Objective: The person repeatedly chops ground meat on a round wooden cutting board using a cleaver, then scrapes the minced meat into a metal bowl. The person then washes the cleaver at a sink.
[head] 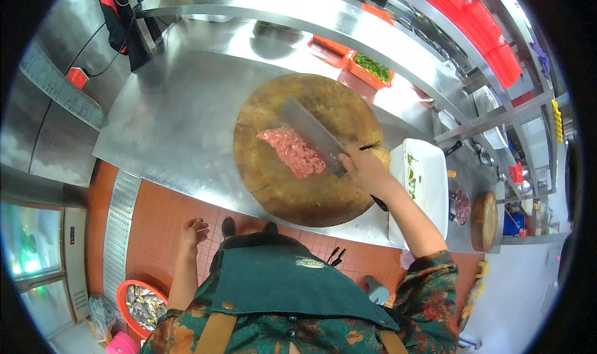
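Observation:
My right hand grips the handle of a broad cleaver. The blade lies beside a mound of minced raw meat, along its upper right side; whether the two touch I cannot tell. Beneath both is a thick round wooden chopping block with a crack at its right rim. My left hand hangs in front of the steel table's near edge, over the floor, fingers loosely curled and holding nothing.
The block stands on a stainless steel table. Right of it are a white plastic tub with green scraps and another round block. An orange basket of green vegetables sits behind, below a steel shelf. A red basin of fish stands on the floor.

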